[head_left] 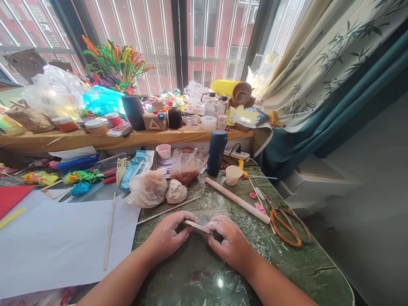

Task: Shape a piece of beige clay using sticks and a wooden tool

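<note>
My left hand (168, 236) and my right hand (228, 241) meet over the green marble table (287, 263), both dusted white. Between their fingertips they pinch a thin flat slab of pale clay (196, 226), held nearly level just above the table. Beyond the hands lie a white lump of clay (176, 191), a crumpled plastic bag (147, 188) and a long wooden rolling pin (237, 200). A thin wooden stick (168, 210) lies just past my left hand.
Orange-handled scissors (285, 223) lie to the right. A paper cup (233, 174), a dark blue bottle (216, 152) and a bag of reddish stuff (186, 165) stand further back. White paper (57, 242) with a skewer covers the left. The window ledge (127, 138) is crowded with jars and craft flowers.
</note>
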A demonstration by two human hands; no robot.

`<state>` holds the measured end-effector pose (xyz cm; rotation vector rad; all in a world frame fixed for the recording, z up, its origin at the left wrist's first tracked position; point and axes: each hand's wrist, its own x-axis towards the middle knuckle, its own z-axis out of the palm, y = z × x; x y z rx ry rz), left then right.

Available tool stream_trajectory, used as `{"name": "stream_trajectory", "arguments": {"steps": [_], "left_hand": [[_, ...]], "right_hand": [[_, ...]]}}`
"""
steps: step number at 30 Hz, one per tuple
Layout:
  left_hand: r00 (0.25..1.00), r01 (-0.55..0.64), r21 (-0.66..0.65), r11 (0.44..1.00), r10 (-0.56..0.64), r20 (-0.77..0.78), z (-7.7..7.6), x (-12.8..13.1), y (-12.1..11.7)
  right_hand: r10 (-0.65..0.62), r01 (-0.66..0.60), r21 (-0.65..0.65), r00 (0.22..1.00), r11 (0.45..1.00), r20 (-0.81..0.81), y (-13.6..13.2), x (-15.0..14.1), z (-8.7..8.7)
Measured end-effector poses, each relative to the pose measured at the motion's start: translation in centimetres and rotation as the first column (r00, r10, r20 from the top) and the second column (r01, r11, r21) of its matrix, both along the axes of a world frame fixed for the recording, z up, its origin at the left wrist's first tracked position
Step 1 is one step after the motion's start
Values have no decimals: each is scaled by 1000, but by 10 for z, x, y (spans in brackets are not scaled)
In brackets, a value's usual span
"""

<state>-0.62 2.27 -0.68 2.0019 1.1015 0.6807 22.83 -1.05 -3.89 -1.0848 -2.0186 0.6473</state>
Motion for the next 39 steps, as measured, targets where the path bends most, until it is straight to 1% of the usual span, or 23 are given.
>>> {"name": "stream_trajectory", "arguments": {"steps": [5,11,17,22,27,32,39], "left_hand": [[1000,10,17,1000,-10,-1,0,1,0],[1000,6,-12,1000,-6,-28,2,0,0],[998,52,-4,999,-52,-46,2,1,2],[997,59,-6,998,-60,-56,1,1,2],[996,62,-2,998,-62,-60,0,0,2],[995,32,4,999,-31,-99,-2,1,3],[999,35,-15,999,-36,-38,-1,2,2]], "right_hand": [[0,0,-10,999,1000,32,0,0,-1],[-17,17,-15,1000,1000,3,2,0,-1],[-37,37,-34,999,999,-14,2,1,-1],[-19,19,-39,1000,999,-14,1,0,1],[-9,10,-33,999,999,35,2,-1,-2],[-44,51,-65,993,997,107,3,-2,-5],[-2,7,-67,997,998,75,2,0,-3]]}}
